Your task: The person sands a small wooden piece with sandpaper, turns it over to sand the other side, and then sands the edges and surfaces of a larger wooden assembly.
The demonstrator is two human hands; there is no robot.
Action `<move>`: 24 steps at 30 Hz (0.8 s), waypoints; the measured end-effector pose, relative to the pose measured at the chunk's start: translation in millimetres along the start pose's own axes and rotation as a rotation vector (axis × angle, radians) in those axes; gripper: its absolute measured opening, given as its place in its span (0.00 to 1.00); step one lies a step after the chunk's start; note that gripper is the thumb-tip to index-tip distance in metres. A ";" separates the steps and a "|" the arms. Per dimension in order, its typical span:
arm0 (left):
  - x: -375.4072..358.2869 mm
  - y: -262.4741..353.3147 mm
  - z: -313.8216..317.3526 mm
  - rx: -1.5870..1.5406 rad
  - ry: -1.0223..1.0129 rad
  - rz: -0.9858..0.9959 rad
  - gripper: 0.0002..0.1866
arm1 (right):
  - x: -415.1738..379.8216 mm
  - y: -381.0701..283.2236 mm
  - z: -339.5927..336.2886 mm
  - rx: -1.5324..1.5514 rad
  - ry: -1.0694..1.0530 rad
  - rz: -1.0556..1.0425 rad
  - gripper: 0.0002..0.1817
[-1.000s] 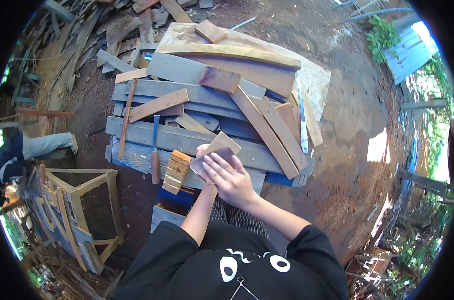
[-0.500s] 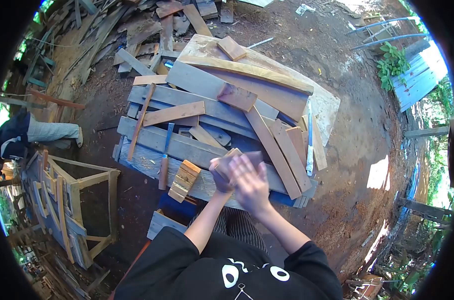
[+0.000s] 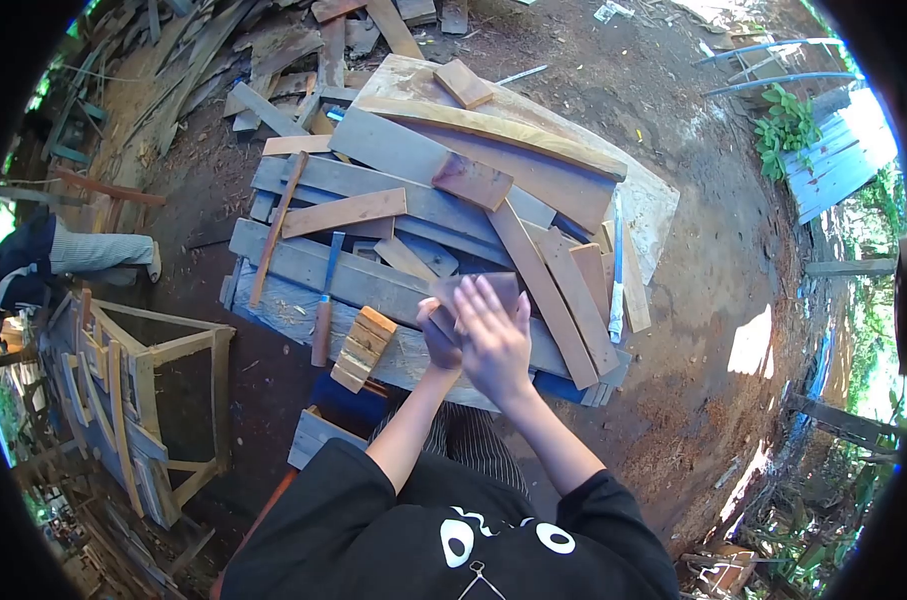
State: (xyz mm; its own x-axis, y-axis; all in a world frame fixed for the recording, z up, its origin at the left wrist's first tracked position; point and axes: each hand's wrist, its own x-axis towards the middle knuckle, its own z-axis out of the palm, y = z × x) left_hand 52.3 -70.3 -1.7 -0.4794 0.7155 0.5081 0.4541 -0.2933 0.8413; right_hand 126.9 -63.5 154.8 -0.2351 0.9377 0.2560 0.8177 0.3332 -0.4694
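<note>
Over the near side of the workbench, my two hands are together. My right hand (image 3: 498,338) lies with straight fingers pressed on a flat brown sheet (image 3: 509,288) that looks like sandpaper. Below it, my left hand (image 3: 442,338) is closed around a small wooden block, mostly hidden by the sheet and my right hand. To their left lies a striped wooden block (image 3: 364,350). Beyond that is a chisel (image 3: 324,325), its blade pointing away from me.
Planks (image 3: 349,280) and loose boards cover the workbench. A dark wooden block (image 3: 472,182) rests on them, and a blue-white saw-like strip (image 3: 617,270) lies at right. A wooden frame (image 3: 189,345) stands left, with another person (image 3: 69,260) behind it. Scrap wood (image 3: 284,60) is piled at the back.
My right hand and the brown sheet have shifted slightly left and away from me over the block. My left hand keeps its hold. The view has moved a little.
</note>
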 end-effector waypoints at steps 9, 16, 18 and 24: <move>-0.8 -8.8 -11.7 -0.065 -0.243 0.002 0.40 | -20.0 3.3 1.7 -0.039 -0.025 -0.047 0.25; 18.4 79.5 -5.7 1.194 -0.153 0.190 0.27 | -27.4 -24.4 8.7 0.029 -0.108 -0.177 0.23; -4.2 14.0 -14.5 0.699 -0.157 0.211 0.24 | -45.3 -17.3 1.7 0.052 -0.103 -0.147 0.23; 9.0 0.1 -14.6 0.157 -0.303 0.176 0.19 | -11.8 1.5 -6.1 -0.075 -0.078 -0.061 0.25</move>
State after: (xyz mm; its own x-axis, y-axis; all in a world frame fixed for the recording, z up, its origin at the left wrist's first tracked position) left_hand 37.2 -73.2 5.7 -0.1512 0.8245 0.5453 0.6302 -0.3446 0.6958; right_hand 134.1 -74.7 156.2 -0.3230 0.9218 0.2144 0.8372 0.3839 -0.3894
